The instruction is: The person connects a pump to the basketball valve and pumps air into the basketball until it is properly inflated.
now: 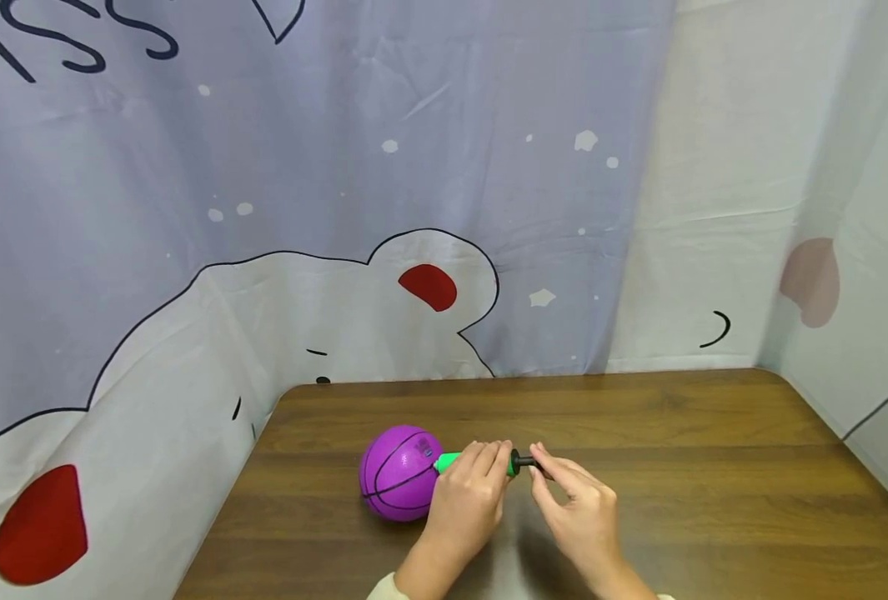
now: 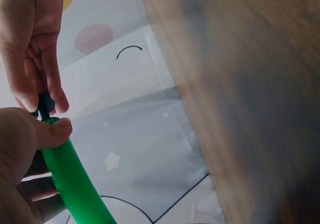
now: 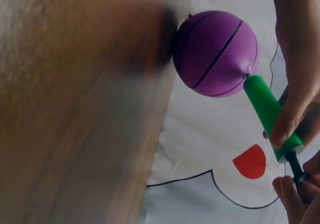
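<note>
A purple ball (image 1: 394, 475) with black seam lines, like a small basketball, sits on the wooden table. The tip of a green hand pump (image 3: 265, 106) meets the ball's side, where the surface dimples in the right wrist view. My left hand (image 1: 468, 500) grips the pump's green barrel, thumb along one side and fingers round the other. With thumb and fingertips, my right hand (image 1: 582, 508) pinches the black handle (image 2: 46, 102) at the pump's other end. A short stretch of black rod shows between handle and barrel.
The brown wooden table (image 1: 684, 492) reaches back to a hanging cloth (image 1: 301, 167) printed with cartoon shapes. More printed cloth (image 1: 864, 208) hangs along the right side.
</note>
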`<action>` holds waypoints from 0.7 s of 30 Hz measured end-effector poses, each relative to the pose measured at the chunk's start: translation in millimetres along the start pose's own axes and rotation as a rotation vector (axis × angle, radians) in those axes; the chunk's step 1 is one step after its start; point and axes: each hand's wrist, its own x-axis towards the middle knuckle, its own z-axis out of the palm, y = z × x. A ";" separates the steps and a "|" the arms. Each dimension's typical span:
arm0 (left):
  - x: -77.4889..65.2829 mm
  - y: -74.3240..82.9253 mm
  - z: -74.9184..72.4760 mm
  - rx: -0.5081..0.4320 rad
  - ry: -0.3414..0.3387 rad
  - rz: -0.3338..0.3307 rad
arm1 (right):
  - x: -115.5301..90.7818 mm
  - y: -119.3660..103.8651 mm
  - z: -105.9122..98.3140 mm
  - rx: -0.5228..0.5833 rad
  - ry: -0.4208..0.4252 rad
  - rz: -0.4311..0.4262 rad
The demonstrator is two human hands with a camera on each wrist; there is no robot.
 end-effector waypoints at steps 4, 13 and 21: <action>-1.0 -1.7 -1.1 -0.041 -0.016 -0.027 | 0.7 2.0 -0.7 0.039 -0.004 -0.013; -1.6 -8.0 -4.1 -0.068 -0.055 -0.072 | 11.7 14.0 -25.0 -0.045 0.044 -0.044; -4.6 -13.8 -6.1 -0.075 -0.076 -0.099 | 21.0 21.4 -47.4 -0.086 0.084 -0.046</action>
